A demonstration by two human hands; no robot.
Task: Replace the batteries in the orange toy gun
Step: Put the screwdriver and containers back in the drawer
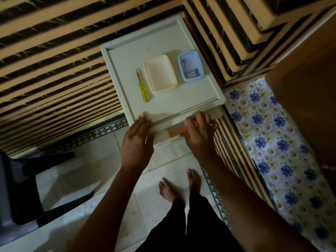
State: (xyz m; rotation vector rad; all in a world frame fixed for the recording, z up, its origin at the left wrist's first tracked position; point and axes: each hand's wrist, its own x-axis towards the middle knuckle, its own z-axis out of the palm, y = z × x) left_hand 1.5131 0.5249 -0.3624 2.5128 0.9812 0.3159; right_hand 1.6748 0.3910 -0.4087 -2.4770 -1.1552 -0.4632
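A pale plastic cabinet top (127, 57) stands in the room's corner. On it lie a yellow screwdriver (142, 87), an empty cream container (160, 73) and a small blue container (190, 66) with batteries inside. Below the top's front edge a drawer (167, 140) stands pulled out. My right hand (199, 131) grips an orange object (177, 132) in that drawer; most of it is hidden, so I cannot tell whether it is the toy gun. My left hand (137, 140) rests flat on the top's front left edge with fingers straight.
Striped tiled walls (54, 60) close in behind and to the right of the cabinet. A floral-covered surface (272, 139) lies at the right beside a brown wooden panel (305, 106). A dark chair (27, 188) stands at the left. My bare feet (181, 184) are on the pale floor tiles.
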